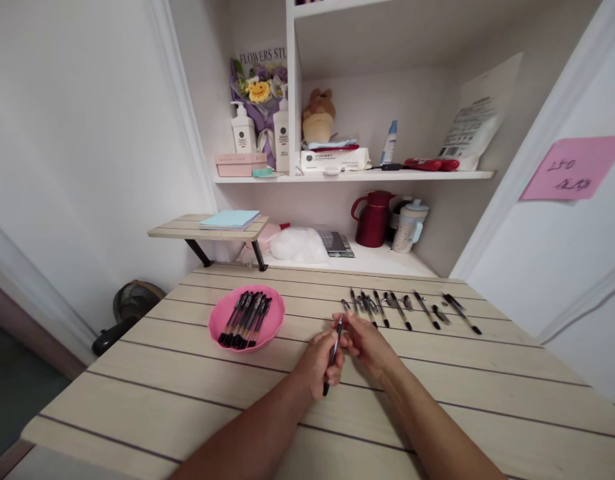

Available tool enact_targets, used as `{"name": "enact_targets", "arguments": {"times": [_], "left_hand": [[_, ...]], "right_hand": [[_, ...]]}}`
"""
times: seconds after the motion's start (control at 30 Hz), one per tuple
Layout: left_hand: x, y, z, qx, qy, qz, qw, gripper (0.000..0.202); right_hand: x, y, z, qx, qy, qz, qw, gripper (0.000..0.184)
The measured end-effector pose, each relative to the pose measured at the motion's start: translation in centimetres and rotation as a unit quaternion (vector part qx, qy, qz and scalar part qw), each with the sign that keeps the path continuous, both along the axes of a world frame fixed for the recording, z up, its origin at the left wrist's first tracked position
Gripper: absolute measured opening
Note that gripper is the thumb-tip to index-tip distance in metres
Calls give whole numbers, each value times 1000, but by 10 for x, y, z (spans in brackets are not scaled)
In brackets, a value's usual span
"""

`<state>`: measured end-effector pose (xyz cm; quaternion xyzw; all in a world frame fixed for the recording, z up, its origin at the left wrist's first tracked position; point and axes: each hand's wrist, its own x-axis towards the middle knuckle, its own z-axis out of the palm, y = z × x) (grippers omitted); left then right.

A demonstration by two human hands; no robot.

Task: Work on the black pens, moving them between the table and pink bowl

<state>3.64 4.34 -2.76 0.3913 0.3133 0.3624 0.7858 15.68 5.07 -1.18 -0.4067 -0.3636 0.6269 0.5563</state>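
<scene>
My left hand [321,363] is closed round the barrel of a black pen [334,353], which stands nearly upright over the wooden table [187,393]. My right hand [366,341] pinches the pen's upper end with its fingertips. To the left, a pink bowl [222,313] holds several black pens [246,319]. Just beyond my hands, a row of loose pens and pen parts [402,308] lies spread across the table.
Behind the table, a small raised wooden shelf [207,230] carries a blue booklet. A red jug [373,217] and a lidded cup [409,225] stand at the back. Bottles, a plush toy and boxes fill the upper shelf. A pink note [572,168] hangs at right.
</scene>
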Motion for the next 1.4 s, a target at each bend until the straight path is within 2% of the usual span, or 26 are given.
{"name": "enact_targets", "arguments": {"times": [0.1, 0.2, 0.57, 0.67, 0.8, 0.97, 1.1, 1.27, 1.4], "left_hand": [[0, 0, -1, -1, 7, -3, 1000, 34], [0, 1, -1, -18, -1, -19, 1000, 29], [-13, 7, 6, -110, -99, -145, 978, 25], [-12, 6, 6, -116, -95, -133, 980, 26], [-8, 5, 4, -100, -62, -88, 989, 28], [-4, 1, 2, -46, -17, -41, 998, 29], [-1, -2, 1, -3, 12, -4, 1000, 39], [3, -5, 1, 8, 0, -4, 1000, 39], [5, -9, 0, -2, 1, -26, 1000, 34]], "right_hand": [[0, 0, -2, -5, -28, -14, 1000, 35], [1, 2, -4, 22, -11, -10, 1000, 32], [-2, 0, -5, 47, 70, 21, 996, 32], [-4, -1, -3, 48, 72, 7, 996, 31], [-6, -2, 1, 35, 61, 0, 998, 34], [-7, -3, 0, 9, -8, -28, 1000, 35], [-8, -4, -2, 13, -1, -32, 999, 35], [-15, -2, -5, 23, 1, -69, 997, 32], [-11, 4, -5, 61, 15, -151, 986, 29]]}}
